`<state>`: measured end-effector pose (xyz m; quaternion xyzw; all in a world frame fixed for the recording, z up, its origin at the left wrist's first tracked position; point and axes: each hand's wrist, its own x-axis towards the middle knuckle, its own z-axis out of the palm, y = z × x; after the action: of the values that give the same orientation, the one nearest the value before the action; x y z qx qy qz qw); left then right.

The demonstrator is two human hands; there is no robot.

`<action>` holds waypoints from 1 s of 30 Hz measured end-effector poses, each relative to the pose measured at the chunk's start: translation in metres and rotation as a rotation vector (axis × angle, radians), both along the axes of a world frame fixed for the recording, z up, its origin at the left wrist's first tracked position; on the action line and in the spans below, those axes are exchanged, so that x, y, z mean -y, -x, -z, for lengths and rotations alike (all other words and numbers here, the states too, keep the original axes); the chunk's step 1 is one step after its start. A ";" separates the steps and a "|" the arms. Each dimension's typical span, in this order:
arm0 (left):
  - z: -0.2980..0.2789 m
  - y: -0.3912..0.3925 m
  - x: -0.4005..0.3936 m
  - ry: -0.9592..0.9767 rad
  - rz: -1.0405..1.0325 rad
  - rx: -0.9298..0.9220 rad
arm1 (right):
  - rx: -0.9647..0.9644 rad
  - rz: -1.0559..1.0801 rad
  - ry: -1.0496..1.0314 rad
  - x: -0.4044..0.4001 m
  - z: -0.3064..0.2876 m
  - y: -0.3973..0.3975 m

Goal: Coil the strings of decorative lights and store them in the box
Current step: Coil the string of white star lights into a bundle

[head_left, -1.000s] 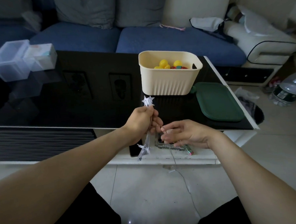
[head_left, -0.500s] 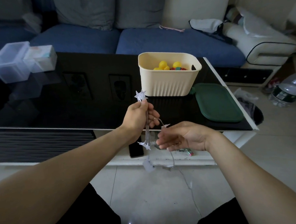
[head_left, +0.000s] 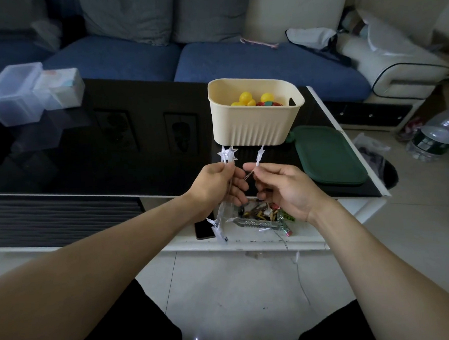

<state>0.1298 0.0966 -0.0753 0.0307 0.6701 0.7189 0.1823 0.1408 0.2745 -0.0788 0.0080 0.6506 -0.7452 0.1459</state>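
Raised star lights (head_left: 227, 154) between hands

Both bare forearms reach forward from the lower corners and converge near the middle of the view. The left hand (head_left: 214, 186) is raised with its back toward the camera, thumb and fingers curled and pinching at the top. The right hand (head_left: 284, 187) sits just beside it, at about the same height, back of the hand up, thumb and forefinger pinched together and the other fingers curled under. The two hands' fingertips nearly meet.
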 end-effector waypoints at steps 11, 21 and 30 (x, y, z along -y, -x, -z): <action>0.008 -0.005 -0.009 0.114 0.016 -0.088 | -0.192 0.432 -0.242 0.034 0.011 -0.006; 0.010 0.003 -0.007 0.112 -0.189 -0.078 | -0.315 0.103 -0.376 0.046 0.009 -0.013; 0.002 0.013 0.000 0.078 -0.339 -0.083 | -0.280 0.106 -0.449 0.035 0.004 -0.008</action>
<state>0.1170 0.0962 -0.0769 -0.0602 0.6999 0.7110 0.0315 0.1488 0.2393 -0.0829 -0.0288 0.8121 -0.5827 0.0097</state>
